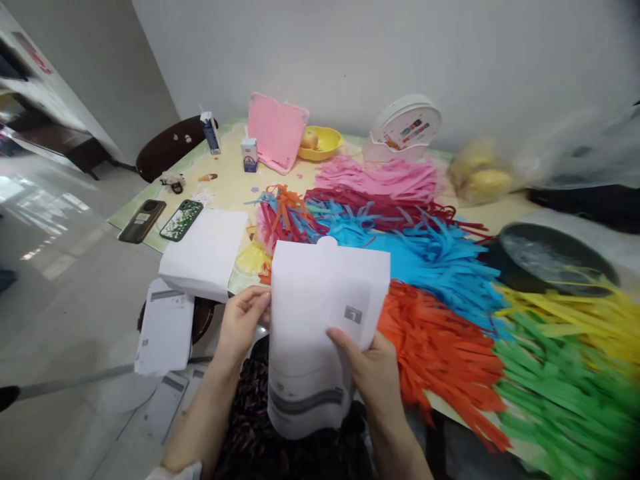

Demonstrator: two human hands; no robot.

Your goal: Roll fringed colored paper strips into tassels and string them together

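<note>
Upright in front of me is a white printed paper envelope with a rounded tab at its top edge and a grey band near its bottom. My right hand grips its right side, thumb on the front and fingers behind. At the left edge, my left hand is closed with thumb and fingers pinched against the paper; some fingertips are hidden behind it. A stack of blank white paper lies to the left at the table's edge. Below that, more printed white envelopes rest on a dark stool.
Fringed paper bundles lie to the right: orange, blue, green and pink. Two phones are at the left. Behind stand milk cartons, a pink tablet case and a yellow bowl. A dark bowl sits right.
</note>
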